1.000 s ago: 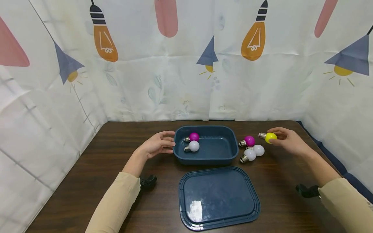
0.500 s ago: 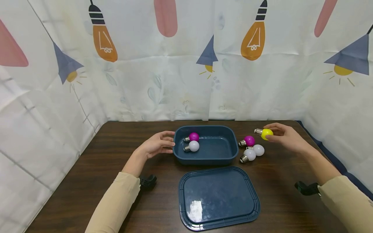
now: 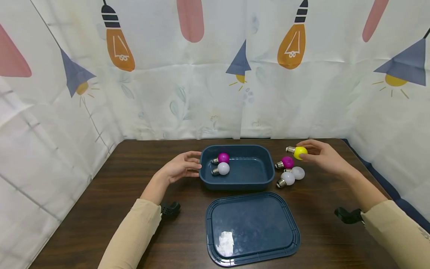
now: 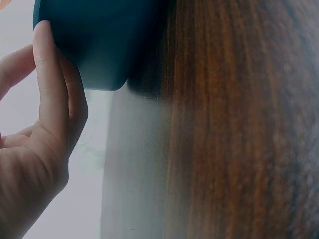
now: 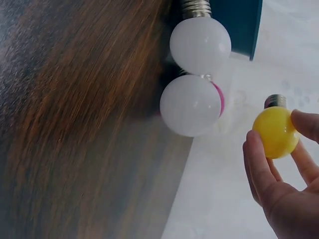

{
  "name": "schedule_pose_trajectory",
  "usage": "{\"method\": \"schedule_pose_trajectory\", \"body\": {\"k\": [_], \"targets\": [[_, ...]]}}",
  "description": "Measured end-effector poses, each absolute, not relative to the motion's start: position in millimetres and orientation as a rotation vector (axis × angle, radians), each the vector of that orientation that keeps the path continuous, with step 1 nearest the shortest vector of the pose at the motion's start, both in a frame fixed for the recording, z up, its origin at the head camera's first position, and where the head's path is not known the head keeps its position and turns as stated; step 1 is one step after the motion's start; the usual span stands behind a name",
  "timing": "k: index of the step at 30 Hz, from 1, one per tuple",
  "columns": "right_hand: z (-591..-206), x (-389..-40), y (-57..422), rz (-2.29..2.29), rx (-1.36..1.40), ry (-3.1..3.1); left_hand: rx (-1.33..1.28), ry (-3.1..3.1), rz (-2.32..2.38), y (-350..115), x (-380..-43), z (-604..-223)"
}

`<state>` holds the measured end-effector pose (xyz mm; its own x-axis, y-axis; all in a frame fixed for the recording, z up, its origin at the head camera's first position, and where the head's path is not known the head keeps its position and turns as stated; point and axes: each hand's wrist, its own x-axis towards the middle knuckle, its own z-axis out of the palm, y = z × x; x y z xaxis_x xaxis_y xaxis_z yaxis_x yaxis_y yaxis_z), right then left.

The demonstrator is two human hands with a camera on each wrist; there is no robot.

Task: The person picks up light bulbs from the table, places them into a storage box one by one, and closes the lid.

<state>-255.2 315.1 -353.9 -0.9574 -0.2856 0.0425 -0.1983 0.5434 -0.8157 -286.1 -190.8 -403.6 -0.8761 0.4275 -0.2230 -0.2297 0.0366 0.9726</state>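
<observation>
A yellow light bulb (image 3: 300,152) is pinched between the thumb and fingers of my right hand (image 3: 324,157), its metal screw base pointing left. It hangs above the table, just behind a magenta bulb (image 3: 287,162) and two white bulbs (image 5: 200,46). My left hand (image 3: 181,166) touches the left end of the dark blue box (image 3: 238,186) with its fingertips; the left wrist view has a fingertip against the outer wall (image 4: 99,59). Inside the box, at its left side, lie a magenta bulb (image 3: 223,158) and a white bulb (image 3: 224,168).
In front of the box a dark blue lid (image 3: 253,228) lies flat on the brown wooden table (image 3: 100,209). A white printed curtain (image 3: 208,93) hangs behind the table and along both sides. Another metal screw base shows between the loose bulbs.
My right hand has moved left and slightly away from me with the yellow bulb, from right of the loose bulbs to above and behind them. The left hand and box stay put.
</observation>
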Motion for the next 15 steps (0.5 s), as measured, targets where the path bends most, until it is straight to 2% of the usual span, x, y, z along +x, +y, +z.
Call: {"method": "schedule_pose_trajectory", "body": {"k": [15], "targets": [[-346.8,-254.8,296.2,-1.429,-0.495,2.634,0.203,1.835,1.896,-191.3,-285.7,-402.1]]}}
